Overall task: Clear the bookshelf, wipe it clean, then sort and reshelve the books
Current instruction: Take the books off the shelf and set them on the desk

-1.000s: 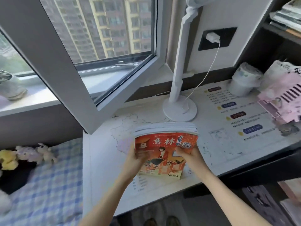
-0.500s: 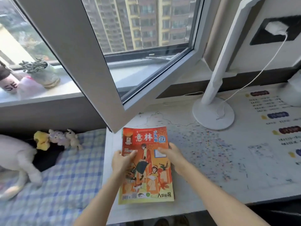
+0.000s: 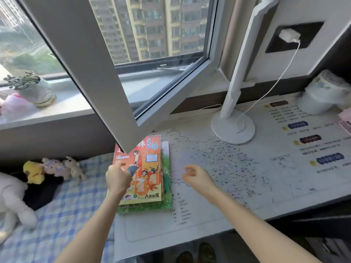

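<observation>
A stack of books lies flat at the left end of the desk, topped by an orange magazine with cartoon figures; a green cover shows underneath along its right and near edges. My left hand hovers over the stack's left edge with fingers loosely curled, holding nothing. To the right of the stack, my right hand is just above the map-printed desk mat, fingers relaxed and empty. The bookshelf is out of view.
An open window sash juts over the desk's left end, its corner above the stack's far edge. A white lamp base with a cable stands at the back. A paper roll is far right. Plush toys lie on the checked bed at left.
Both hands have let go of the stack, which now lies farther back on the desk's left end. The right hand has moved off to the right.
</observation>
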{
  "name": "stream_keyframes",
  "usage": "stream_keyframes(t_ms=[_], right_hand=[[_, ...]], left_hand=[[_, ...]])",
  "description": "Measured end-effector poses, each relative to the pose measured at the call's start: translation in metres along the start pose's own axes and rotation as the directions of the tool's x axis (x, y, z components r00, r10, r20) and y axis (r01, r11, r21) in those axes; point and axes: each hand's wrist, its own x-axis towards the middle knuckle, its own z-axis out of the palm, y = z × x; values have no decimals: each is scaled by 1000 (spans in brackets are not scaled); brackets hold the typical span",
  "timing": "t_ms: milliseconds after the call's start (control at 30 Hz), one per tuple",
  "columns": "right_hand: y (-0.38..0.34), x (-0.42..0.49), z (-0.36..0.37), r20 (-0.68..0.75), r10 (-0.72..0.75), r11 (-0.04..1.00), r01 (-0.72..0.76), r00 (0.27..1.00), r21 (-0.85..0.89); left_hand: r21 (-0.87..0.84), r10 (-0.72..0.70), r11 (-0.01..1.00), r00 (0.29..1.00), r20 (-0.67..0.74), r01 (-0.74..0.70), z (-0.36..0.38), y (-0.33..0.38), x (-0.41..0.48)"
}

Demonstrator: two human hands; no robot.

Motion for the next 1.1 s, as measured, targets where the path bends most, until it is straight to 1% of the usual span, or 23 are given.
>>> stream_keyframes(t_ms=[33,67,100,167,267,300,333,400,433,467,533,567,600,633,667,733,800,867,933,967,1100], right_hand=[[-1,-10,-4,-31,-19,1000,19,999,-9],[-4,-17,-8,-48,-48,999,47,998,-23],[-7,-28,-14,-72,-78,996,75,994,-45],[-13,-55,-29,-126,-151,986,140,980,-93],[-18,-109,-60,-206,-267,959,238,941,-152],[-21,-127,-70,-216,-300,949,268,929,-165],[-22,-146,-80,-229,-331,940,299,915,-166],[-23,-193,-106,-260,-363,931,335,895,-148],[-22,-215,-118,-268,-373,927,346,888,-143],[-19,-240,-131,-292,-383,923,356,876,-143],[-9,-285,-155,-355,-394,919,367,848,-143],[1,-313,-170,-417,-394,918,369,819,-144],[13,-340,-185,-476,-395,917,366,786,-156],[19,-356,-194,-501,-393,917,365,771,-159],[29,-377,-206,-540,-381,921,357,751,-154],[54,-428,-233,-639,-344,931,340,689,-134],[79,-463,-258,-728,-304,938,327,615,-115],[106,-496,-281,-795,-266,941,327,545,-91],[132,-523,-298,-833,-223,946,319,506,-59],[143,-534,-305,-850,-205,948,315,485,-49],[180,-574,-334,-913,-128,955,296,388,-9]], left_hand=[[23,50,998,998,24,-50,3,9,-15],[22,93,995,992,84,-96,9,17,-28],[32,150,987,974,172,-157,14,27,-40],[82,284,941,898,336,-329,23,58,-64],[54,456,842,761,460,-537,30,117,-107],[45,487,808,709,510,-587,29,137,-123],[47,513,765,651,560,-643,28,153,-138],[66,544,630,500,674,-774,22,189,-178],[47,545,560,412,730,-827,18,203,-197],[9,547,482,309,778,-876,15,218,-220],[-110,525,387,121,843,-916,7,242,-264],[-176,521,352,37,853,-919,6,256,-292],[-234,515,341,-28,857,-910,5,271,-320],[-279,508,356,-66,859,-892,2,277,-337],[-336,512,349,-122,850,-875,0,286,-361],[-403,522,345,-184,833,-848,5,306,-417],[-435,544,334,-206,813,-836,11,322,-461],[-462,575,324,-216,789,-826,21,341,-502],[-480,603,322,-214,769,-816,31,358,-536],[-488,611,332,-210,763,-807,35,366,-550],[-565,633,368,-246,734,-739,42,399,-602]])
